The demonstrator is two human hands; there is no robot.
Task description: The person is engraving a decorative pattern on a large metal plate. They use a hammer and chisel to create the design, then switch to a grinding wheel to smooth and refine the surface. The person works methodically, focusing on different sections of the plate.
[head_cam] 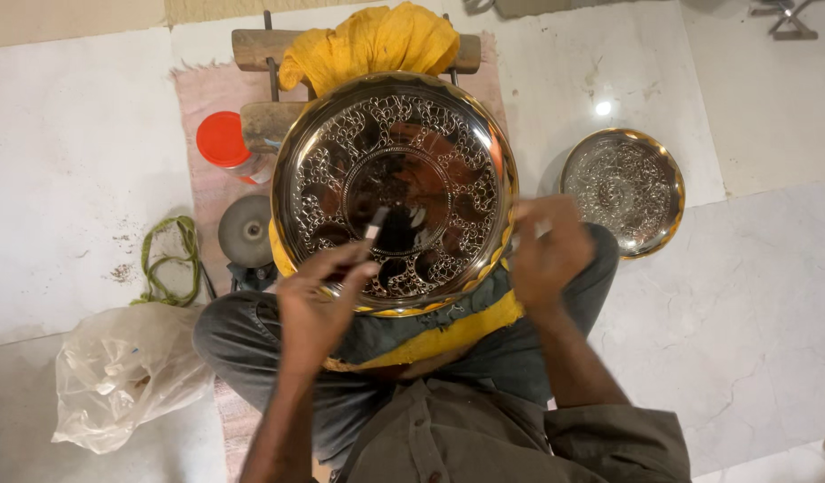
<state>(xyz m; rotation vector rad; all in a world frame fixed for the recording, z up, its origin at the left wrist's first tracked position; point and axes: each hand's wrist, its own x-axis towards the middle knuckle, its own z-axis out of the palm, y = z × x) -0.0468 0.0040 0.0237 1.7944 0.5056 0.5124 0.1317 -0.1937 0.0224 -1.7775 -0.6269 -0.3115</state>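
Hands [430,277], engraved plate [395,192], red-lidded jar [226,143] beside

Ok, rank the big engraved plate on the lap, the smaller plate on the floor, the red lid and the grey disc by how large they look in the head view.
1. Big engraved plate, though it sits nearest the camera.
2. Smaller plate.
3. Grey disc and red lid: too alike to rank.

The big tray [395,192] is glossy, embossed metal with a gilt rim — the yellow wrap [372,40] soft matt cloth, the floor [761,313] polished stone.
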